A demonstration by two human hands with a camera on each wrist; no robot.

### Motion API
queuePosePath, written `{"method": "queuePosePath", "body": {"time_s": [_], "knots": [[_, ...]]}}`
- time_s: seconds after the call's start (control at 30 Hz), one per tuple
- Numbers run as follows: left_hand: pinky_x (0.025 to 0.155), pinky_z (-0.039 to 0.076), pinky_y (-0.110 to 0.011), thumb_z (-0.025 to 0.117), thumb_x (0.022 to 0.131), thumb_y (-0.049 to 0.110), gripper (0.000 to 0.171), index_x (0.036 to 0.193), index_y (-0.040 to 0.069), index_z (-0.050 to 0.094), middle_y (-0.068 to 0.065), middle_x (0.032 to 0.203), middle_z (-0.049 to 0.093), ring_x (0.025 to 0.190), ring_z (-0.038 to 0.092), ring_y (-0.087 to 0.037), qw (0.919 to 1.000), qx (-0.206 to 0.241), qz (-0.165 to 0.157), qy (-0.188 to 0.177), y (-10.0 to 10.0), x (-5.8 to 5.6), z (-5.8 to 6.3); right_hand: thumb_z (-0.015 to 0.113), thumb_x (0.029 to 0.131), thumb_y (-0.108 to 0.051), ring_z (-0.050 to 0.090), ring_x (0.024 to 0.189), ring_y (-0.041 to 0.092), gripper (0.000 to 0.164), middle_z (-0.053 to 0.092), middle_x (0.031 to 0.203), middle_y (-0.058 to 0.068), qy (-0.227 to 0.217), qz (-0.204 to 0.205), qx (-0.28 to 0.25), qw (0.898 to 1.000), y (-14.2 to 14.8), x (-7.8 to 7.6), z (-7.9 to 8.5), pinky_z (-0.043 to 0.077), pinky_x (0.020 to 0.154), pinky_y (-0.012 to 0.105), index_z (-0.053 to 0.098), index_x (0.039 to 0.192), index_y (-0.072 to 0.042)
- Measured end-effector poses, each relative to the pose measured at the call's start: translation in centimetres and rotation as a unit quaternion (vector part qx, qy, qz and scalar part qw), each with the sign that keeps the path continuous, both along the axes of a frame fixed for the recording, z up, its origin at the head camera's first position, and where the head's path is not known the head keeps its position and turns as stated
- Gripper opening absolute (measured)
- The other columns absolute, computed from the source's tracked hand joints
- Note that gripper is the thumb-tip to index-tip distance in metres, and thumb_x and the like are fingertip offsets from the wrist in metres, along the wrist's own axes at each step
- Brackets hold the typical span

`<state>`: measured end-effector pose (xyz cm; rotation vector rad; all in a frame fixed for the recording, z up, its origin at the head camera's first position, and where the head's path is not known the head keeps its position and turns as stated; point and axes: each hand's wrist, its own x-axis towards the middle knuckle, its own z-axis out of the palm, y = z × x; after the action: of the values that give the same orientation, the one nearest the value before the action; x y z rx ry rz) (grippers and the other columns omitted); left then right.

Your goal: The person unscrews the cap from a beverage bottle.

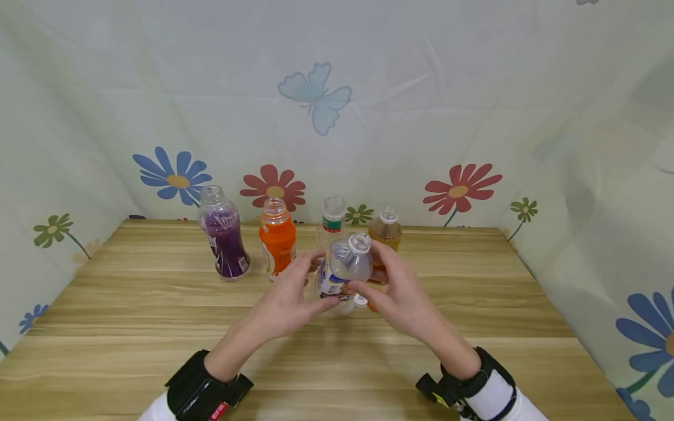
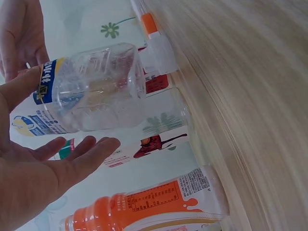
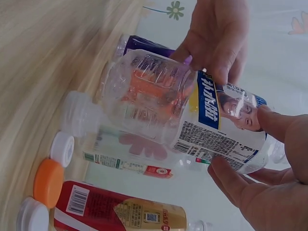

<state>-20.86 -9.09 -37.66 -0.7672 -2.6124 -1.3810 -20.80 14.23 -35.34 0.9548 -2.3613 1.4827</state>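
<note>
A clear plastic bottle (image 1: 351, 262) with a blue, yellow and white label is held up above the table, its mouth uncapped. My right hand (image 1: 402, 295) grips it around the label and shoulder, thumb on one side and fingers on the other, as the right wrist view shows. On the other side my left hand (image 1: 284, 307) has its thumb against the label, while its fingers (image 2: 91, 161) extend straight beside the bottle. Low beside the bottle lie an orange cap (image 3: 48, 183), a white cap (image 3: 62, 149) and other pale caps.
Several bottles stand towards the back of the wooden table (image 1: 158, 316): a purple one (image 1: 226, 242), an orange one (image 1: 277, 240), a clear one with a green band (image 1: 333, 221) and an amber one (image 1: 387, 231). A flower-printed curtain (image 1: 379, 134) hangs behind them.
</note>
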Motion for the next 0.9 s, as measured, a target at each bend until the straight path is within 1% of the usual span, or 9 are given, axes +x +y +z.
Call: {"method": "queuePosePath", "body": {"time_s": [0.13,0.23,0.37,0.43,0.53,0.7,0.9], "knots": [[0.106,0.045,-0.053,0.086,0.086,0.032,0.083,0.152,0.008,0.042,-0.012,0.143,0.052,0.132,0.051,-0.030,0.9998,-0.014,0.011,-0.003,-0.1,0.0,0.0,0.080,0.089,-0.004,0.065,0.112,0.025,0.069,0.061,0.130,0.014,0.011,-0.029,0.020,0.999,0.7,0.0,0.5,0.058,0.087,0.034,0.045,0.148,-0.001],[0.107,0.044,-0.053,0.085,0.086,0.035,0.085,0.153,0.008,0.041,-0.012,0.143,0.052,0.131,0.051,-0.030,0.9994,-0.030,0.020,-0.002,-0.2,0.0,0.1,0.082,0.088,-0.009,0.062,0.115,0.026,0.069,0.061,0.131,0.012,0.018,-0.050,0.035,0.998,1.2,-0.1,0.8,0.059,0.087,0.037,0.047,0.147,-0.001],[0.107,0.044,-0.053,0.084,0.087,0.036,0.084,0.154,0.009,0.041,-0.009,0.142,0.052,0.130,0.051,-0.029,0.9986,-0.047,0.025,-0.003,-0.3,0.0,0.2,0.084,0.086,-0.012,0.062,0.114,0.027,0.069,0.063,0.129,0.013,0.012,-0.073,0.051,0.996,1.7,0.0,1.3,0.059,0.086,0.043,0.050,0.144,0.001],[0.107,0.044,-0.053,0.084,0.088,0.035,0.083,0.154,0.009,0.041,-0.009,0.141,0.053,0.129,0.051,-0.029,0.9984,-0.051,0.025,-0.001,-0.3,0.0,0.2,0.086,0.085,-0.014,0.063,0.114,0.027,0.070,0.063,0.128,0.013,0.005,-0.085,0.059,0.995,1.9,0.1,1.6,0.059,0.086,0.042,0.051,0.143,0.002],[0.107,0.044,-0.053,0.083,0.088,0.035,0.083,0.154,0.010,0.041,-0.009,0.143,0.052,0.130,0.051,-0.028,0.9980,-0.059,0.025,0.003,-0.4,0.0,0.1,0.086,0.085,-0.015,0.063,0.115,0.027,0.071,0.062,0.130,0.013,-0.008,-0.094,0.068,0.993,2.1,0.2,1.8,0.059,0.087,0.041,0.051,0.144,0.001],[0.111,0.039,-0.055,0.082,0.089,0.037,0.083,0.155,0.010,0.040,-0.011,0.148,0.049,0.135,0.047,-0.030,0.9966,-0.079,0.025,0.003,-0.7,-0.1,0.3,0.085,0.086,-0.015,0.061,0.118,0.029,0.070,0.060,0.134,0.013,-0.028,-0.098,0.079,0.992,2.5,0.2,2.1,0.058,0.088,0.043,0.050,0.145,0.000],[0.112,0.038,-0.057,0.081,0.090,0.040,0.084,0.156,0.011,0.038,-0.011,0.150,0.046,0.137,0.045,-0.031,0.9954,-0.093,0.022,-0.006,-1.0,-0.2,0.5,0.085,0.086,-0.015,0.059,0.122,0.034,0.071,0.059,0.135,0.016,-0.031,-0.112,0.076,0.990,3.2,0.2,2.7,0.058,0.088,0.045,0.049,0.145,0.002]]}}
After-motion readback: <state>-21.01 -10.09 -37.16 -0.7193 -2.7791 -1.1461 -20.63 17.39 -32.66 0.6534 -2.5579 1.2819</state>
